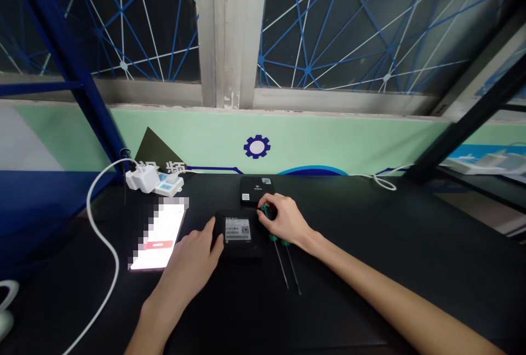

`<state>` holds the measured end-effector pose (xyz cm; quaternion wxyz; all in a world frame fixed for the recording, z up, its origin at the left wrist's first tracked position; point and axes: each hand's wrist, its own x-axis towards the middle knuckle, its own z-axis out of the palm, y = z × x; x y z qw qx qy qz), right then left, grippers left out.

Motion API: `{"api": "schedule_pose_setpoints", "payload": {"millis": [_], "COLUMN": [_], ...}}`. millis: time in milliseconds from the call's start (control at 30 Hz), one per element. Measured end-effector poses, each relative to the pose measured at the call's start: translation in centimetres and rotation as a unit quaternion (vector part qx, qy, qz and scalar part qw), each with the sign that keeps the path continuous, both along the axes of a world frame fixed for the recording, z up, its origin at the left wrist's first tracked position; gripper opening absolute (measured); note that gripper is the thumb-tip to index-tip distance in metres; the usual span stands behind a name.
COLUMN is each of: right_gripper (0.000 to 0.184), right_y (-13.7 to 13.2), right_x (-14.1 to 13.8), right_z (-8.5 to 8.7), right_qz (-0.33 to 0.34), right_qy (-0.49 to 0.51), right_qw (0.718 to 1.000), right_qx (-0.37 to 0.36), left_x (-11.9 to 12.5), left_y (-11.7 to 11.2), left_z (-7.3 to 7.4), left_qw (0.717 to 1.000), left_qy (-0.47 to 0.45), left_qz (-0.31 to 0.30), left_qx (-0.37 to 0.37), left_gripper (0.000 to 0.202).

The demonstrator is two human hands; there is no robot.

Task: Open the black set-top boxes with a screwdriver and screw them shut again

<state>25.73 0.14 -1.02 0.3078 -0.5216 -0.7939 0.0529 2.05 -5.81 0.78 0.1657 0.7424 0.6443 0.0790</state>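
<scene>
A flat black box with a white printed label (238, 229) lies on the dark table in front of me. My left hand (195, 253) rests at its left edge, index finger and thumb stretched out and apart against the side. To the box's right, my right hand (285, 218) is closed round the green handles of two screwdrivers (274, 238). Their thin metal shafts point toward me, tips on or close to the table; most of the handles are hidden by the fingers. Just behind, a second black box (250, 186) with a small white sticker lies near the right fingertips.
A lit phone or tablet (158, 237), partly blurred out, lies left of my left hand. Behind it, a power strip (167, 185) holds a white charger (142, 178), and a white cable (107, 245) curves along the left side. A wall with windows borders the table's back edge.
</scene>
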Motion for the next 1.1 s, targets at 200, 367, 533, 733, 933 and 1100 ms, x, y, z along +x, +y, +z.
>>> {"api": "schedule_pose_setpoints", "payload": {"millis": [200,367,533,733,933,1100], "right_gripper": [0.003,0.004,0.007,0.006,0.007,0.014], "right_y": [0.1,0.0,-0.1,-0.1,-0.2,-0.4], "right_x": [0.1,0.2,0.2,0.3,0.3,0.6], "right_z": [0.0,0.2,0.2,0.1,0.7,1.6], "right_qz": [0.010,0.001,0.000,0.010,0.070,0.144], "right_qy": [-0.006,-0.025,-0.030,-0.035,-0.027,-0.036], "right_qw": [1.000,1.000,1.000,0.999,0.997,0.989], "right_qx": [-0.004,-0.015,-0.003,0.006,0.013,0.014], "left_x": [-0.8,-1.6,-1.6,-1.1,-0.9,-0.9], "left_y": [0.1,0.1,0.4,0.4,0.4,0.4], "left_z": [-0.1,0.4,0.6,0.5,0.9,0.7], "left_qw": [0.999,0.999,0.999,0.998,0.998,0.999], "left_qy": [-0.030,-0.030,-0.020,-0.035,-0.033,-0.030], "left_qz": [-0.006,-0.021,-0.025,-0.016,-0.030,-0.037], "left_qx": [-0.025,-0.034,-0.026,-0.039,-0.038,-0.024], "left_gripper": [0.066,0.065,0.061,0.063,0.055,0.054]}}
